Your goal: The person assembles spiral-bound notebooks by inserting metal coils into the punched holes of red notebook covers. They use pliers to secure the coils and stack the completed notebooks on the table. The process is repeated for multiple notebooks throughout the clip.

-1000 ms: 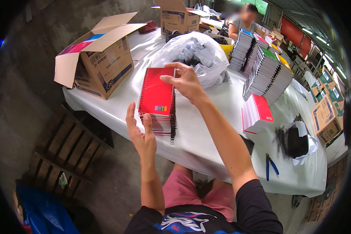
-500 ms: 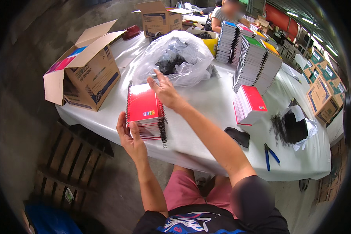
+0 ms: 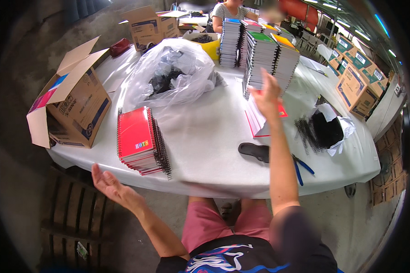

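Note:
A stack of red-covered spiral notebooks [image 3: 134, 132] stands at the left front of the white-covered table, black coils along its sides. Off the table's edge, just below that stack, my left hand [image 3: 116, 187] is open, palm up, touching nothing. Over on the right, my right hand [image 3: 268, 93] is raised with its fingers stretched out and holds nothing. It partly hides a shorter stack of red-covered books [image 3: 256, 119], whose page edges face left. Whether it touches that stack I cannot tell. Blue-handled pliers [image 3: 300, 169] and a dark flat object [image 3: 253, 151] lie near my right forearm.
Loose black coils [image 3: 306, 134] lie by a black bundle in white paper [image 3: 328, 130]. Tall notebook stacks [image 3: 259, 59] stand behind. A clear plastic bag [image 3: 173, 75] fills the middle back, an open carton [image 3: 79, 107] the left. Another person [image 3: 230, 12] is at the far side.
Both hands have left the red notebook stack. My right hand has swung right to the shorter red stack; my left has dropped down and left. The view has shifted to the right.

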`<state>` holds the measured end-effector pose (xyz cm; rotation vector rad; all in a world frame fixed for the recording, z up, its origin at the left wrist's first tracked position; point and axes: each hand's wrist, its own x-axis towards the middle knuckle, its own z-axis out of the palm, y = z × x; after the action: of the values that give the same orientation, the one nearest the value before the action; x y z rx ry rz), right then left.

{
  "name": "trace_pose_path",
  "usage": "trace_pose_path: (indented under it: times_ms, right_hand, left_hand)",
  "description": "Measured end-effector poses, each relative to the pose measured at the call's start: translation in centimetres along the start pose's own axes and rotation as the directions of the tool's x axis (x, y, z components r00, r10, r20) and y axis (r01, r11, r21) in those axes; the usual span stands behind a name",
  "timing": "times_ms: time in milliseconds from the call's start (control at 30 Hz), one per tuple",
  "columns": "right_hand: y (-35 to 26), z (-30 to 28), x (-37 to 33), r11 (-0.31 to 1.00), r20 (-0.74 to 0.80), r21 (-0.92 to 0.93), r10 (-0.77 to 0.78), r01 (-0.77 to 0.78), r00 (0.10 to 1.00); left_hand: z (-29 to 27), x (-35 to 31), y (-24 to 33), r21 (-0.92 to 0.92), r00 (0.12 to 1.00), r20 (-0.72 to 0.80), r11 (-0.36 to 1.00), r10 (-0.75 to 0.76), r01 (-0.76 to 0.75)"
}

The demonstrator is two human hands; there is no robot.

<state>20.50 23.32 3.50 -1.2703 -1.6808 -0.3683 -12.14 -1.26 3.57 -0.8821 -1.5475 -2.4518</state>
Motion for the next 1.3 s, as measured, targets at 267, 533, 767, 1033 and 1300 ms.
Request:
trace_pose_path:
  times_ms: [267,533,767,1033,1300]
  right_hand:
    - [7.0,-8.9,-1.1,0.821,0.261,-0.284,0.563,-0.495,0.784]
    - [-6.8,-11.6,-9.7,0.696,0.338,0.61,0.205,-0.38,0.918]
    - [4.7,-11.9,-8.3,0.799,0.227,0.318,0.458,-0.51,0.859]
    - [17.2,-7.6,-6.7,0.604,0.277,-0.657,0.75,-0.452,0.6]
    - [17.3,-10.5,-4.7,0.82,0.205,-0.367,0.531,-0.439,0.822]
  left_hand:
    - [3.9,-4.8,3.8,-0.075,0.896,0.174,0.913,0.409,-0.402]
    - [9.7,-14.3,4.4,-0.13,0.488,0.776,0.657,-0.398,0.743]
    - [6.7,-9.8,3.2,0.084,0.397,0.917,0.964,0.025,-0.254]
    - [7.2,-14.0,1.0,0.206,0.203,0.976,0.656,-0.081,-0.726]
    - [8.2,-17.2,-1.4,0.196,0.513,0.807,0.687,0.292,-0.7]
